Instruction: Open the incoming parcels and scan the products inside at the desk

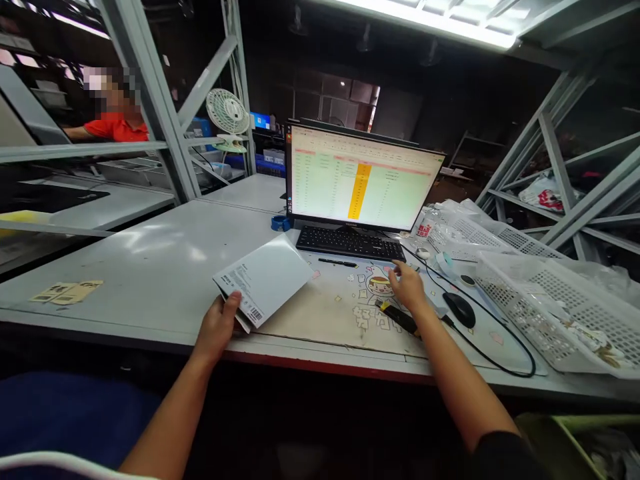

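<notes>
My left hand (220, 325) grips the lower left corner of a thin white box (270, 277), its thumb on top beside printed text and a barcode. The box is tilted above the front of the desk. Over the desk mat (330, 320), my right hand (407, 285) reaches toward the right end of the black keyboard (350, 243), fingers partly stretched and nothing seen in them. Below that hand lies a yellow and black utility knife (397, 316), partly hidden by my forearm. A black pen (338, 263) lies in front of the keyboard.
A monitor (360, 177) showing a spreadsheet stands behind the keyboard. To the right are a mouse (459, 310), its looping cable and white perforated baskets (540, 320). Paper labels (67, 292) lie at left. A metal frame (145, 100) separates a person in orange (117, 128).
</notes>
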`<state>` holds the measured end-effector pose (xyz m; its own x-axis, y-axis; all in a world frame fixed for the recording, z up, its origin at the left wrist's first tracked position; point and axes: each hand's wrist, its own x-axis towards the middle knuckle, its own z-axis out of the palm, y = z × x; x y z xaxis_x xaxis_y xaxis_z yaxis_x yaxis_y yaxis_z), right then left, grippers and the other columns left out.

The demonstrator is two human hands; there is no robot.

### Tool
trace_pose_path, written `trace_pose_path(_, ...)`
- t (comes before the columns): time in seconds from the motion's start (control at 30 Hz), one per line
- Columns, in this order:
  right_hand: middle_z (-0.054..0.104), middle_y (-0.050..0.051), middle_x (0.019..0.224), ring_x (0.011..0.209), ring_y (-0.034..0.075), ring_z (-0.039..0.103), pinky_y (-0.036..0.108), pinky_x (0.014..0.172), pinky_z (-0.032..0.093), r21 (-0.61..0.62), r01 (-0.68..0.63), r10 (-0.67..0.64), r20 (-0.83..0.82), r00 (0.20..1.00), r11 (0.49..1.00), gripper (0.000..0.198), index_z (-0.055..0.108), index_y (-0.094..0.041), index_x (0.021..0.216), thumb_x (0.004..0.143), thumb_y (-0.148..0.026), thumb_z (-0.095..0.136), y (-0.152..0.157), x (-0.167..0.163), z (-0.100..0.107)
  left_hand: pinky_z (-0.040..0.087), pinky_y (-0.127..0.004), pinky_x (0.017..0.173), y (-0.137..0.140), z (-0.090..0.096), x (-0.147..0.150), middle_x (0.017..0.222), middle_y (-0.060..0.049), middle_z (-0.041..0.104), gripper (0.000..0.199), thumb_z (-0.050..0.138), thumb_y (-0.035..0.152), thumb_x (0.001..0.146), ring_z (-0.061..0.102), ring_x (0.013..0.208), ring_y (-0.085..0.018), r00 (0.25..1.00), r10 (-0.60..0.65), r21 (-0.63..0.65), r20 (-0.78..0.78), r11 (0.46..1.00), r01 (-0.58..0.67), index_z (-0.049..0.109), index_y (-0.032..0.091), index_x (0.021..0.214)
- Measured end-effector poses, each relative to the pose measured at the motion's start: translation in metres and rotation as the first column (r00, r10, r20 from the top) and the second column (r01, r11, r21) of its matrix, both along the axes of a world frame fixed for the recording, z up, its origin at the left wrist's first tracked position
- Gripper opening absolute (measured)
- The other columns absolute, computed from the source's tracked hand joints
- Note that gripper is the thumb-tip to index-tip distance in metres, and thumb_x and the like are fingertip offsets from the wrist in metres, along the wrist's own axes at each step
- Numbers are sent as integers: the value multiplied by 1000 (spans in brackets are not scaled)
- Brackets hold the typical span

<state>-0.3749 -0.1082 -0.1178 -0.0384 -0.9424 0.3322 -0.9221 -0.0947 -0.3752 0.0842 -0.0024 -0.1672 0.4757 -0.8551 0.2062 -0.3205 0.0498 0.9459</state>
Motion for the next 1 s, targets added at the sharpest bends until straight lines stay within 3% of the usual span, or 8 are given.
trace_pose_path(0.17, 70, 19, 134, 119, 30, 68, 46, 106, 53, 197, -13, 6, 39, 999, 980, 53, 63, -14, 143, 101, -46, 68, -45, 46, 12, 59, -50, 105, 1, -2, 1, 118, -14, 77, 75, 52, 82, 88, 69, 122, -40, 997, 32, 15, 71, 999, -33, 70, 17, 121)
trace_pose_path(0.4, 68, 11, 133, 114, 25, 69, 47, 98, 60, 297, 21, -47, 83, 995, 955, 39, 67, -18, 132, 103, -42, 70, -77, 53, 31, 56, -50, 106, 2, 1, 1, 121, -19, 76, 88, 49, 88, 86, 69, 121, -40, 999, -4, 25, 52, 1000, 3, 69, 12, 125)
trace_pose_path(0.53, 73, 19, 122, 112, 27, 70, 43, 98, 58, 278, -27, -10, 132, 991, 960, 30, 71, -11, 125, 104, -32, 66, -81, 61, 49, 59, -49, 100, 5, 7, 0, 120, -19, 77, 92, 49, 92, 83, 70, 119, -41, 999, -32, 32, 27, 999, 31, 69, 13, 126)
trace_pose_path(0.63, 72, 18, 131, 117, 25, 69, 35, 95, 57, 181, -169, 129, 212, 969, 969, 43, 65, -15, 142, 109, -39, 54, -66, 81, 63, 59, -51, 100, 12, 15, -1, 112, -18, 78, 98, 52, 99, 75, 72, 111, -41, 997, -59, 35, 46, 998, 58, 71, 14, 120)
trace_pose_path(0.7, 70, 13, 137, 103, 20, 71, 31, 82, 58, 172, -413, 342, 332, 879, 895, 58, 52, -22, 157, 108, -52, 52, -43, 99, 68, 60, -51, 96, 18, 19, -2, 104, -17, 79, 100, 60, 103, 62, 73, 105, -42, 994, -86, 29, 61, 996, 84, 72, 15, 109)
trace_pose_path(0.77, 67, 13, 141, 90, 17, 70, 30, 73, 58, 175, -693, 552, 483, 679, 699, 82, 38, -25, 166, 99, -63, 64, -13, 117, 69, 62, -50, 90, 24, 21, 0, 95, -16, 78, 98, 69, 103, 49, 73, 99, -43, 991, -121, 21, 59, 993, 120, 72, 18, 97)
trace_pose_path(0.83, 67, 14, 140, 91, 19, 69, 31, 73, 59, 153, -831, 630, 584, 512, 534, 101, 37, -23, 165, 85, -66, 81, 19, 131, 64, 64, -48, 79, 30, 20, 4, 86, -14, 77, 93, 75, 100, 40, 74, 89, -41, 985, -172, 25, 33, 985, 171, 72, 20, 87)
trace_pose_path(1.0, 70, 9, 120, 84, 21, 68, 32, 64, 58, 169, -819, 488, 731, 477, 548, 92, 53, -23, 145, 73, -64, 91, 71, 135, 40, 62, -45, 56, 33, 14, 15, 69, -11, 74, 86, 77, 96, 42, 70, 65, -35, 949, -280, 77, -142, 953, 293, 76, 20, 80)
